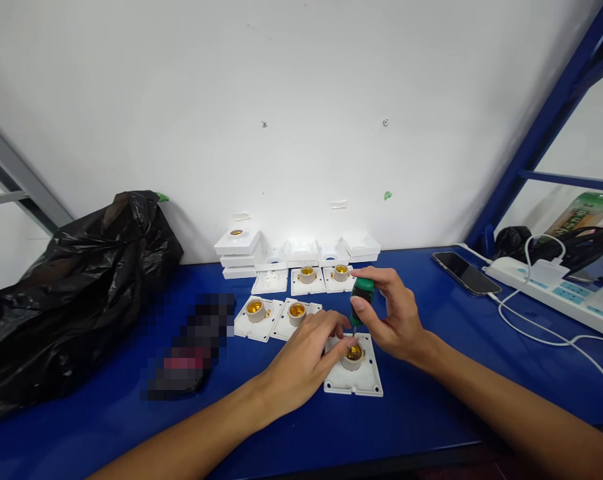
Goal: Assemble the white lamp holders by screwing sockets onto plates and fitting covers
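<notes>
A short green and black screwdriver (363,300) stands nearly upright in my right hand (396,317), its handle between thumb and fingers. Its shaft points down into a lamp socket (352,363) with a brass-coloured inside, mounted on a square white base plate (366,383). My left hand (311,360) is closed at the far left side of this socket, thumb and fingers bent around its rim near the screwdriver's tip. What lies right under those fingertips is hidden. Just left of it, another plate with a lamp socket (297,313) is partly covered by my left hand.
More socket plates (255,317) lie on the blue table (291,440). White covers (302,250) stand along the wall, some stacked. A black plastic bag (81,293) and a blurred dark object (196,347) are left. A phone (466,272), cables and a power strip (556,293) lie right.
</notes>
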`<state>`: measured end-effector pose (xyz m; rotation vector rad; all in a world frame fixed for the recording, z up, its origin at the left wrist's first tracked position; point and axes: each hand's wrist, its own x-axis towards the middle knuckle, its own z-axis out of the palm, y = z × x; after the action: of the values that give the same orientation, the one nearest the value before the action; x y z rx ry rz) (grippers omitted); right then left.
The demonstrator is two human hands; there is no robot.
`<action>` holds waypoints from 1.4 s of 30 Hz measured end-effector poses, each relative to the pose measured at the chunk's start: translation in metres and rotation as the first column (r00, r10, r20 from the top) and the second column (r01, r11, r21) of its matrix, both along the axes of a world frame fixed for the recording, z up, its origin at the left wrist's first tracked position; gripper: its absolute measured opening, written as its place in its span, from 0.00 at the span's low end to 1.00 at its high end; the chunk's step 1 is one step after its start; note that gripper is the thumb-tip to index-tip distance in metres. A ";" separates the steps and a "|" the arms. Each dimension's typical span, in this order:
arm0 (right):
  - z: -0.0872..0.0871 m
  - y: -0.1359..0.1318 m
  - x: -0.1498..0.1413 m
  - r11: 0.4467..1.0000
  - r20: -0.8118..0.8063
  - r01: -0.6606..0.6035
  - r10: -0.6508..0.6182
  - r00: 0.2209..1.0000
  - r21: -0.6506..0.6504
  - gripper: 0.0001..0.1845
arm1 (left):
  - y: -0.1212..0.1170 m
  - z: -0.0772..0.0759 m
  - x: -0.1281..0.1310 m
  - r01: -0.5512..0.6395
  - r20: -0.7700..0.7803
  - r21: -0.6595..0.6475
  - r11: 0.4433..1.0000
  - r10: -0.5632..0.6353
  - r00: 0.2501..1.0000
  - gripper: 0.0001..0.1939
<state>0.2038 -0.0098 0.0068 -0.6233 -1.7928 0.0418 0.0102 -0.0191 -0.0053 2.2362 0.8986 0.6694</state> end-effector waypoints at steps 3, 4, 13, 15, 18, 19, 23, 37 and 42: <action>0.000 0.000 0.000 1.000 0.005 -0.003 0.003 1.000 0.007 0.19 | 0.002 -0.002 0.000 0.004 -0.045 -0.026 1.000 -0.005 0.999 0.20; 0.000 0.000 -0.001 1.000 0.006 -0.004 0.004 1.000 0.008 0.19 | 0.002 -0.003 0.001 0.001 -0.061 -0.022 1.000 -0.003 0.998 0.24; 0.003 -0.001 -0.001 1.000 0.018 -0.017 0.017 1.000 0.001 0.18 | 0.004 -0.008 0.003 0.038 -0.074 0.102 0.994 -0.031 0.997 0.24; 0.004 -0.002 -0.001 0.999 0.019 -0.032 0.032 0.999 -0.002 0.18 | 0.004 -0.007 0.003 0.054 -0.085 0.101 0.993 -0.046 0.995 0.24; 0.004 -0.003 -0.001 0.998 0.035 -0.057 0.057 0.998 0.004 0.18 | 0.004 -0.006 0.004 0.077 -0.093 0.097 0.992 -0.068 0.993 0.25; 0.004 -0.004 -0.001 0.998 0.039 -0.064 0.064 0.997 0.008 0.18 | 0.004 -0.006 0.004 0.080 -0.095 0.100 0.992 -0.070 0.993 0.24; 0.005 -0.004 -0.002 0.996 0.042 -0.084 0.083 0.996 0.016 0.19 | 0.003 -0.007 0.003 0.074 -0.115 0.119 0.990 -0.061 0.992 0.22; 0.006 -0.005 -0.003 0.996 0.090 -0.078 0.075 0.993 0.031 0.21 | 0.004 -0.012 0.003 0.052 -0.088 0.121 0.991 -0.042 0.995 0.23; 0.003 0.003 0.001 0.994 -0.009 -0.025 0.024 1.000 -0.107 0.18 | 0.005 -0.008 0.004 0.086 -0.127 0.099 0.991 -0.073 0.989 0.20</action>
<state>0.2048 -0.0066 0.0093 -0.6767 -1.7997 0.1585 0.0140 -0.0140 -0.0137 2.4152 0.8462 0.5582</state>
